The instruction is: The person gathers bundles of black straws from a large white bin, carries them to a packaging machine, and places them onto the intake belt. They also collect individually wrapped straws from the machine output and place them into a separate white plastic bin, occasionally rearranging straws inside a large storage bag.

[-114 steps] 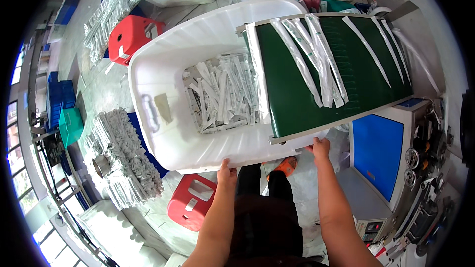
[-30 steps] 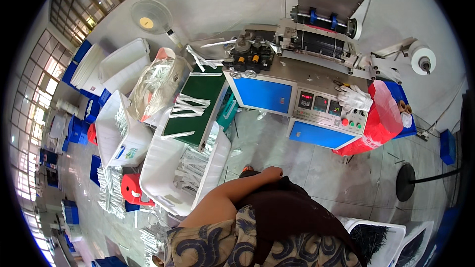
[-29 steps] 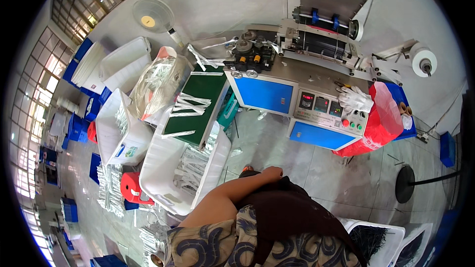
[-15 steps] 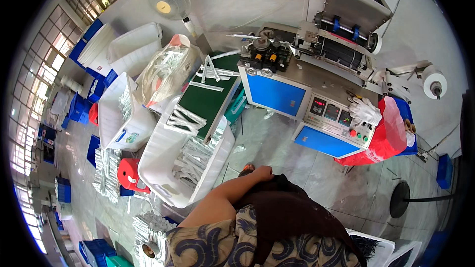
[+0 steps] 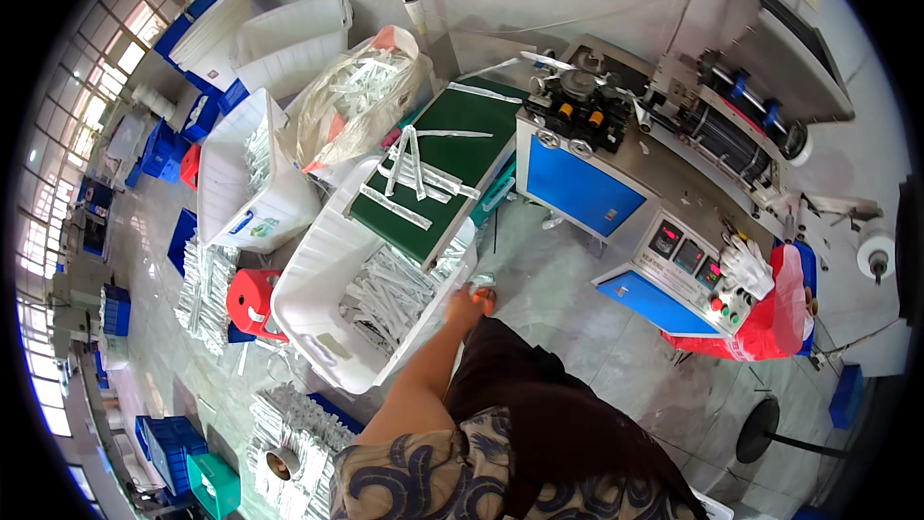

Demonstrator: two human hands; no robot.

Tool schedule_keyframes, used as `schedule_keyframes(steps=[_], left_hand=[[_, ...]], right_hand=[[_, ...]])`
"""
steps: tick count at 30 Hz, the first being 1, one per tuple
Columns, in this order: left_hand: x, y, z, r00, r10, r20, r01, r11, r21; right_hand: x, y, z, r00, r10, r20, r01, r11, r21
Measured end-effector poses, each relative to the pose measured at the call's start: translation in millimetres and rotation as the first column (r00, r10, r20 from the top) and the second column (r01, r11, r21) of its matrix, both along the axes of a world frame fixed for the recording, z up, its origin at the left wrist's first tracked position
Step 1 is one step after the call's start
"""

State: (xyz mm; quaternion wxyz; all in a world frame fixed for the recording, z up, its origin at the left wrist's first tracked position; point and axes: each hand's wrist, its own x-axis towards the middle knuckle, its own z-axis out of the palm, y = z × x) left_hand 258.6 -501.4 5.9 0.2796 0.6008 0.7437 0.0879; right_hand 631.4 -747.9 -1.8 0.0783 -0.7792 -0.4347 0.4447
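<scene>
My left hand (image 5: 462,302) reaches down beside the right rim of a large white bin (image 5: 295,297); its fingers are too small and indistinct to read. White strips (image 5: 383,300) fill the bin's bottom. Above the bin, a green conveyor belt (image 5: 463,124) carries several more white strips (image 5: 394,207), some crossed. An orange slipper (image 5: 488,301) shows just right of my hand. My right hand is out of view.
A machine with blue doors (image 5: 577,188) and a control panel stands right. A stand base (image 5: 757,429) is lower right. Bagged strips (image 5: 371,72), other bins (image 5: 231,212), a red stool (image 5: 252,303) and bundled strips (image 5: 298,448) lie left.
My left hand has moved from over my dark apron leftward and up toward the bin's rim. The view has turned, and strips on the belt have travelled down toward the bin.
</scene>
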Motion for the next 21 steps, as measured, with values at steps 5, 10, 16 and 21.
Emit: schedule_keyframes(steps=[5,10,16,21], left_hand=[[-93.2,86.7,-28.9,0.954,0.299,-0.004,-0.299,0.954,-0.029],[-139.9,200.0,-50.1,0.911,0.409,0.057,-0.407,0.913,-0.032],[-173.9,299.7,-64.7,0.793,0.541,-0.280,-0.518,0.841,0.156],[-152.2,330.7,-50.5,0.790,0.518,-0.328,-0.580,0.805,-0.126]], right_hand=[[-37.2,58.8,10.1,0.999,0.032,0.017,-0.032,0.999,-0.032],[-79.7,121.8,29.9,0.995,0.085,0.055,-0.081,0.995,-0.064],[-120.5,184.2,60.4,0.962,0.258,0.086,-0.252,0.965,-0.076],[-165.6,244.2,76.7,0.989,-0.129,-0.079,0.113,0.978,-0.172]])
